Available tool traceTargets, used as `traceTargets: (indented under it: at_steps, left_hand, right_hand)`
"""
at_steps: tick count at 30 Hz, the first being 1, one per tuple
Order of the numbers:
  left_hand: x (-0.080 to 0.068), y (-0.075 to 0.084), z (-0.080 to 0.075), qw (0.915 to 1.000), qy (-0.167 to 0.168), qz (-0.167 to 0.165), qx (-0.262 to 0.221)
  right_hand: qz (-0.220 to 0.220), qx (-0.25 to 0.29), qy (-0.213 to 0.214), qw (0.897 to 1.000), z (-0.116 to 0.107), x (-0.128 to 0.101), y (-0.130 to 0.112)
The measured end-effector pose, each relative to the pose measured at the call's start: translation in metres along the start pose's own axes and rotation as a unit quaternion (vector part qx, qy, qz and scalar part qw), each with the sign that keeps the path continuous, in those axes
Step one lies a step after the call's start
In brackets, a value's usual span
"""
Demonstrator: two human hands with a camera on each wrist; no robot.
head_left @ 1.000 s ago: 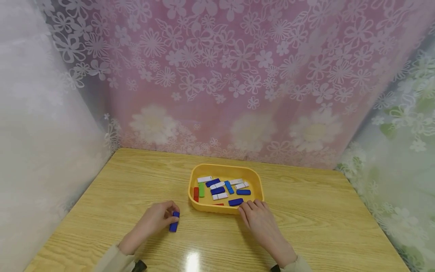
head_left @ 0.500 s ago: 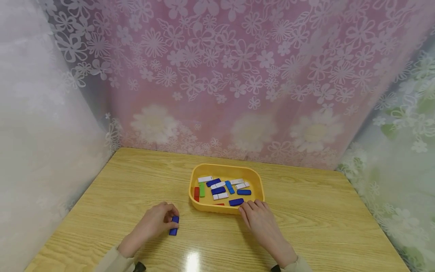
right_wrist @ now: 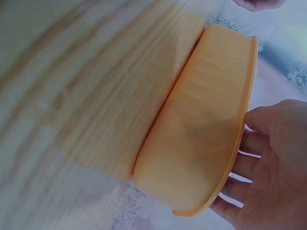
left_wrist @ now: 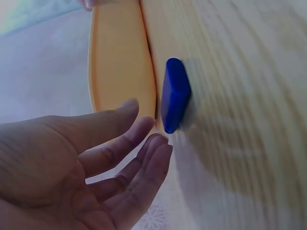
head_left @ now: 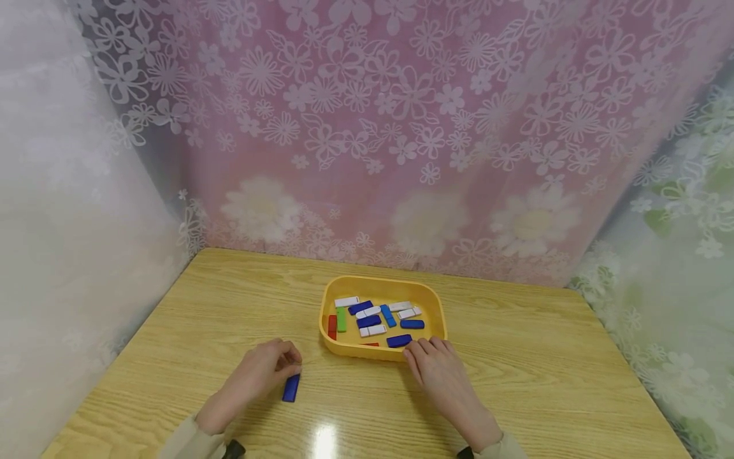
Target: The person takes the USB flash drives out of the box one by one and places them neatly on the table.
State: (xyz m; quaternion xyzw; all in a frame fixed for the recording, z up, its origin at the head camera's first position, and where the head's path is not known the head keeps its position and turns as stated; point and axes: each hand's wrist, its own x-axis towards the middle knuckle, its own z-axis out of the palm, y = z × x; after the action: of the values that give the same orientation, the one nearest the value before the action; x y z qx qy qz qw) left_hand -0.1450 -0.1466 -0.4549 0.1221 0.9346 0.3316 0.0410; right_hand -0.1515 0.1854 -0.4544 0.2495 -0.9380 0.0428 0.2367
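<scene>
A dark blue stick with the look of a USB flash drive (head_left: 291, 388) lies on the wooden table in front of the yellow tray (head_left: 358, 351). My left hand (head_left: 260, 373) is right at its far end, thumb and fingers loosely bent. In the left wrist view a gap shows between those fingertips and the blue flash drive (left_wrist: 175, 98). My right hand (head_left: 441, 376) holds the tray's near right rim. From the right wrist, the thumb sits at the rim of the tray (right_wrist: 196, 124) and the other fingers of that hand (right_wrist: 273, 158) reach behind it.
Inside the tray lie several similar sticks: white (head_left: 346, 301), blue (head_left: 411, 324), green (head_left: 341, 320) and red (head_left: 332, 326). A floral curtain (head_left: 367, 127) hangs behind the wooden table (head_left: 516, 357), with more cloth at both sides.
The blue flash drive has moved slightly toward me on the table, and my left hand has let go of it. My right hand and the tray have stayed in place.
</scene>
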Motion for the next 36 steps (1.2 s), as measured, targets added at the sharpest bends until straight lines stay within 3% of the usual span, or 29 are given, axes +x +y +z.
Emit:
traceTargets:
  at_steps: [4,7,14,18,23,29,33,36]
  left_hand:
    - [0.004,0.005,0.000,0.9997,0.017,-0.014,-0.005]
    - [0.009,0.010,0.000,0.9991,0.042,-0.006,-0.007]
    - [0.029,0.033,-0.003,0.9905,0.128,0.047,0.015]
    - [0.046,0.051,-0.006,0.9851,0.151,0.080,0.022]
    - [0.069,0.071,-0.006,0.9859,0.137,0.089,0.034]
    - [0.095,0.082,0.004,0.9898,0.088,0.091,0.066]
    - [0.105,0.082,0.015,0.9876,0.052,0.095,0.114]
    - [0.109,0.081,0.022,0.9811,0.026,0.080,0.174]
  right_hand:
    - [-0.005,0.000,0.005,1.000,0.001,0.000,0.001]
    - [-0.009,0.000,0.011,1.000,0.002,-0.001,0.002]
    - [-0.007,0.007,0.011,1.000,0.003,-0.002,0.003]
    - [-0.004,0.005,0.010,1.000,0.003,-0.002,0.003]
    - [-0.002,-0.003,0.002,1.000,0.004,-0.002,0.003]
    - [-0.006,-0.002,0.005,1.000,0.004,-0.002,0.004]
    - [-0.012,-0.005,0.013,1.000,0.003,-0.002,0.004]
    - [-0.015,-0.004,0.015,1.000,0.003,-0.002,0.004]
